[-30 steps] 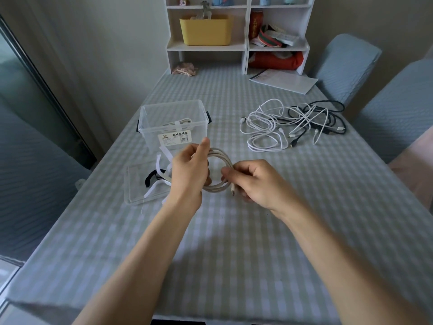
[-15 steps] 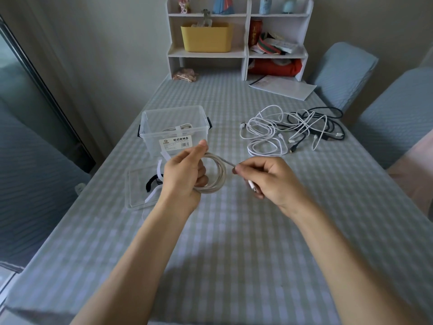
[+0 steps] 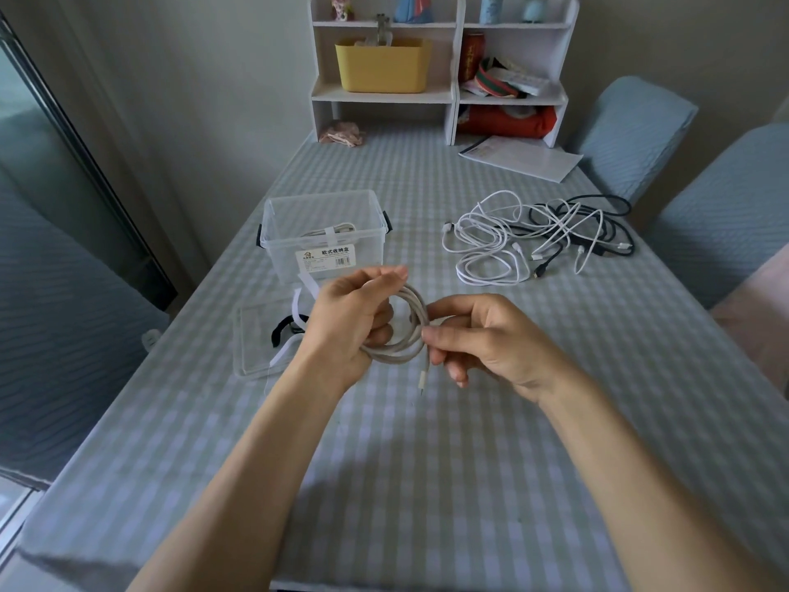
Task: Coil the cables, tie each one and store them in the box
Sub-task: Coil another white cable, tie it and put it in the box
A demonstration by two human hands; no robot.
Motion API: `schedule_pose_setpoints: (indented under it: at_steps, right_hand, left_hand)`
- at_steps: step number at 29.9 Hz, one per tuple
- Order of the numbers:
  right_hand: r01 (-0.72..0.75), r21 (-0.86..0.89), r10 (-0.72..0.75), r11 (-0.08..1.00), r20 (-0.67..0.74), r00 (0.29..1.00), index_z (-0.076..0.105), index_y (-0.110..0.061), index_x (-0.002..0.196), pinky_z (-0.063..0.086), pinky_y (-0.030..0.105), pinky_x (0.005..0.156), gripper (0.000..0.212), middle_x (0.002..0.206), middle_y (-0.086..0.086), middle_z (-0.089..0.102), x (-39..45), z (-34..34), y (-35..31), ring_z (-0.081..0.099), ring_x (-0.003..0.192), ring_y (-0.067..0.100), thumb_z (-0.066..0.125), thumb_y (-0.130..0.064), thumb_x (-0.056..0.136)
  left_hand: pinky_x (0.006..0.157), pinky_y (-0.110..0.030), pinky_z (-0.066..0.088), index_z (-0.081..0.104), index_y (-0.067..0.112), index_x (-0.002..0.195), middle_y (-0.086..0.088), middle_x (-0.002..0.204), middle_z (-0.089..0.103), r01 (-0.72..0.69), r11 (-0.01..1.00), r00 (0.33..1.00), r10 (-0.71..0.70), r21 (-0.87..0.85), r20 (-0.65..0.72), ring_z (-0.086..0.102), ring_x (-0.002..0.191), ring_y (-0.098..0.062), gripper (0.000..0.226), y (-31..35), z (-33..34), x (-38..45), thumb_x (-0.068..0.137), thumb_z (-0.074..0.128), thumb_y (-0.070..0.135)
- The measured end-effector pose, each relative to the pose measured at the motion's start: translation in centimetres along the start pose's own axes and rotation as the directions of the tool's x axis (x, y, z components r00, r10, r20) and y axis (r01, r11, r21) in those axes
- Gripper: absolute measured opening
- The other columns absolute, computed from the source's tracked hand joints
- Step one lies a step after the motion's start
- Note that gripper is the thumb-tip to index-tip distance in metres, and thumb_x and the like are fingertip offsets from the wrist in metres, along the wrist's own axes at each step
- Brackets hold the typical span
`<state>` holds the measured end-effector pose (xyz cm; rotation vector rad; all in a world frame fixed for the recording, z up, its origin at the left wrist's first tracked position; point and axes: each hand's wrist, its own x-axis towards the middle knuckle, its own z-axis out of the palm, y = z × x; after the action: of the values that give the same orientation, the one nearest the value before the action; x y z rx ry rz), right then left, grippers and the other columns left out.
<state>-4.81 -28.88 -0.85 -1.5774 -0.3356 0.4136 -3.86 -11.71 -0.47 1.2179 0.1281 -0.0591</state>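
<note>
Between the hands, above the surface (image 3: 427, 484), the cable (image 3: 405, 335) hung coiled. The left hand (image 3: 350, 326) gripped its loops; the right hand (image 3: 482, 339) pinched the tail, which half a second earlier stretched taut and now dangled plug-down. Coiling appeared nearly finished; tying remained. The box (image 3: 324, 237) stood beyond the left hand, one tied cable inside.
</note>
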Motion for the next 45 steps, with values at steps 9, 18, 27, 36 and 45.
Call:
schedule_pose_setpoints:
  at_steps: [9,18,27,36,45]
  right_hand:
    - [-0.011,-0.273,-0.014,0.962,-0.088,0.996,0.065,-0.020,0.109,0.032,0.024,0.047,0.043,0.054,-0.002,0.052,-0.1,-0.3,-0.2,0.044,0.048,0.011,0.078,-0.043,0.075]
    - [-0.037,-0.382,-0.006,0.923,-0.110,0.994,0.068,-0.005,0.080,0.033,0.015,0.044,0.019,0.048,-0.004,0.054,0.0,0.0,-0.1,0.047,0.043,0.006,0.064,-0.019,0.093]
    - [-0.143,-0.293,0.067,0.945,-0.253,0.965,0.061,0.001,0.074,0.026,0.019,0.037,0.025,0.050,0.005,0.058,0.5,-0.7,0.2,0.038,0.034,0.012,0.057,-0.013,0.095]
    - [-0.170,-0.232,0.123,0.958,-0.205,0.971,0.063,-0.007,0.073,0.028,0.021,0.038,0.022,0.052,0.006,0.056,0.4,-1.4,0.1,0.038,0.036,0.012,0.056,-0.010,0.094]
    - [-0.104,-0.588,0.080,0.802,-0.067,0.995,0.066,-0.001,0.082,0.035,0.026,0.045,0.016,0.053,0.001,0.057,-0.4,-1.5,-0.2,0.042,0.041,0.009,0.060,-0.014,0.090]
  left_hand:
    - [0.035,-0.018,0.024,0.061,0.009,0.079,0.006,0.047,0.035,0.003,0.985,0.987,-0.031,0.171,0.161,0.025,0.038,-0.006,0.014,0.2,0.2,-0.5,0.092,0.066,0.011]
    - [0.039,-0.020,0.027,0.065,0.009,0.078,0.001,0.050,0.032,-0.070,0.947,0.983,0.011,0.313,0.186,0.028,0.040,-0.008,0.025,-0.7,0.9,-0.8,0.098,0.059,0.021]
    - [0.070,-0.033,0.050,0.064,0.022,0.094,0.009,0.074,0.065,-0.399,0.500,0.904,0.353,0.769,0.240,0.060,0.068,-0.005,0.025,-2.3,0.3,-0.2,0.104,0.042,0.028]
    - [0.103,-0.037,0.039,0.017,0.026,0.152,0.002,0.143,0.035,-0.450,-0.262,0.856,0.146,0.854,0.496,0.042,0.127,-0.020,0.118,-1.5,0.7,-1.8,0.058,0.073,0.071]
    - [0.057,-0.030,0.036,0.046,0.015,0.098,0.001,0.092,0.064,-0.378,-0.469,0.856,0.153,0.798,0.495,0.069,0.082,-0.025,0.028,-1.8,1.4,-1.9,0.078,0.061,0.026]
